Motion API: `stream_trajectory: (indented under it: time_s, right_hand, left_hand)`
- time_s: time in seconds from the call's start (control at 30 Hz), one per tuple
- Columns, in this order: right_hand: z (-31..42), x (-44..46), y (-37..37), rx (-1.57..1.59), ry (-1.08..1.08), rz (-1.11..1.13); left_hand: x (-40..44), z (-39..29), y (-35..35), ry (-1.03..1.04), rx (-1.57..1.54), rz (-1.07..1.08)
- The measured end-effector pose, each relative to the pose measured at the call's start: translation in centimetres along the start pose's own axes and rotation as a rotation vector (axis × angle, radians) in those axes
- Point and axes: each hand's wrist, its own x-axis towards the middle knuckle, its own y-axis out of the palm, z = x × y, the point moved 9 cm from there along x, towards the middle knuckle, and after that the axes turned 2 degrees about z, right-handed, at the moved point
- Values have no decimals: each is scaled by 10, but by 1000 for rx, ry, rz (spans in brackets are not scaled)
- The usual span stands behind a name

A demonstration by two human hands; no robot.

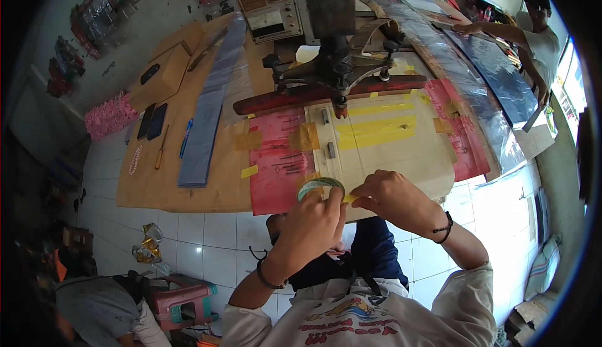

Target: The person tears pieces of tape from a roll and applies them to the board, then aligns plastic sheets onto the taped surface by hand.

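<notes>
The left hand (316, 218) is closed around a tape roll (300, 190) at the near edge of the tan board (433, 152), while the right hand (398, 198), just to its right, has thumb and fingers brought narrowly together on a short yellow strip (349, 199). That strip bridges the small gap between the hands, its long axis running roughly left to right, so the roll lies to the left of the right hand's fingertips and the strip's free end is on the right hand's side. The yellow bands (379, 132) on the board lie beyond both hands, also running left to right, and the right hand is the nearer to them (how firmly either hand grips, I cannot tell). Farther off, the metal press arm (338, 80) overhangs the board, and a red sheet (276, 187) lies to its left. As for containers, a cardboard box (172, 71) stands at the far left with a dark object (150, 74) on top; its inside is hidden. On the floor at the right leans a pale sack (543, 268), contents not visible, and small bags (63, 65) hang on the left wall, holding reddish items too small to make out.
</notes>
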Motion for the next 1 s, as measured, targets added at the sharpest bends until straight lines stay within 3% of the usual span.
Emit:
stream_trajectory:
  time_s: [0.1,0.3,0.5,0.6,0.83,0.93,1.0]
  right_hand:
    - [-8,-3,-5,138,82,-47]
    - [-30,-6,-4,186,151,130]
    - [-53,-15,2,299,44,164]
    - [-49,-22,-5,369,59,113]
    - [3,-41,-48,-103,-266,-299]
    - [31,-60,-85,-161,-316,-345]
    - [17,-77,-112,-84,-253,-391]
  left_hand:
    - [14,-15,-6,90,56,-22]
    - [28,-25,4,123,87,24]
    - [40,-33,8,112,58,23]
    - [44,-30,7,90,-6,49]
    - [53,-8,-4,46,-394,-98]
    - [45,54,0,-254,-509,-53]
    - [38,53,-21,-229,-421,-152]
